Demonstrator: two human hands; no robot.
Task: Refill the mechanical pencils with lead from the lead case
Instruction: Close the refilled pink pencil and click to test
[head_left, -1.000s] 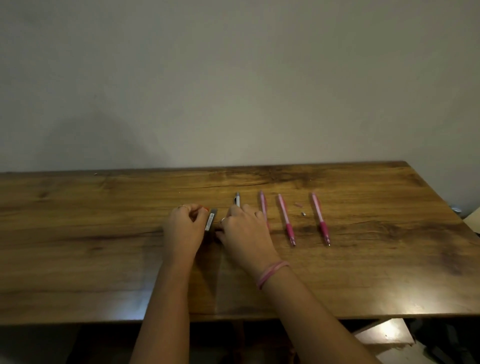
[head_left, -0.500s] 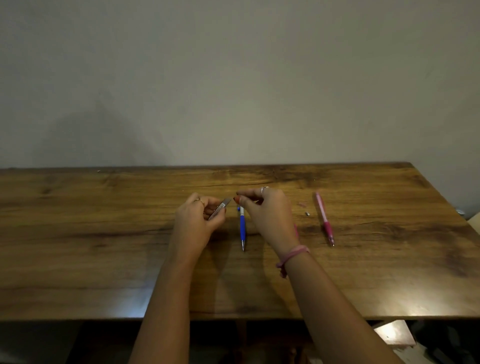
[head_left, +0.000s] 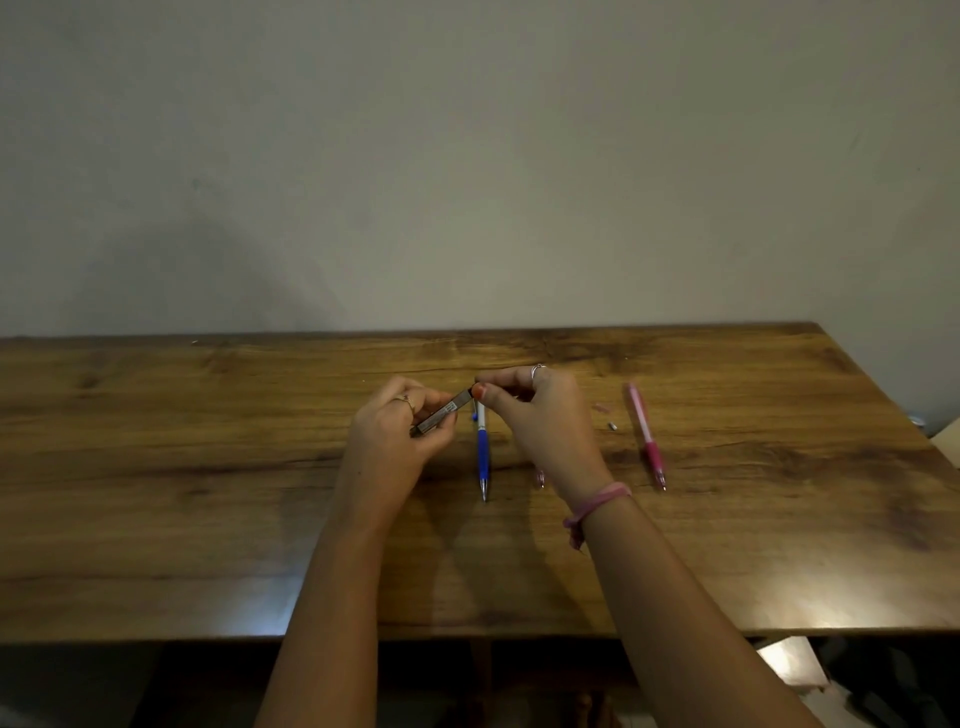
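My left hand holds a thin grey lead case tilted up to the right, above the wooden table. My right hand pinches the upper end of the case with thumb and forefinger. Between the hands a blue and white mechanical pencil lies on the table, tip toward me. A pink mechanical pencil lies to the right. Only the tip of another pink pencil shows beside my right wrist; the rest is hidden.
Two small loose parts lie near the pink pencil: a pale pink cap and a tiny metal piece. The wall stands directly behind the table. The table's right edge drops off near a pale object.
Both hands rose off the table with the lead case, uncovering the blue pencil. My right hand moved to the case's upper end, and now hides the two middle pink pencils.
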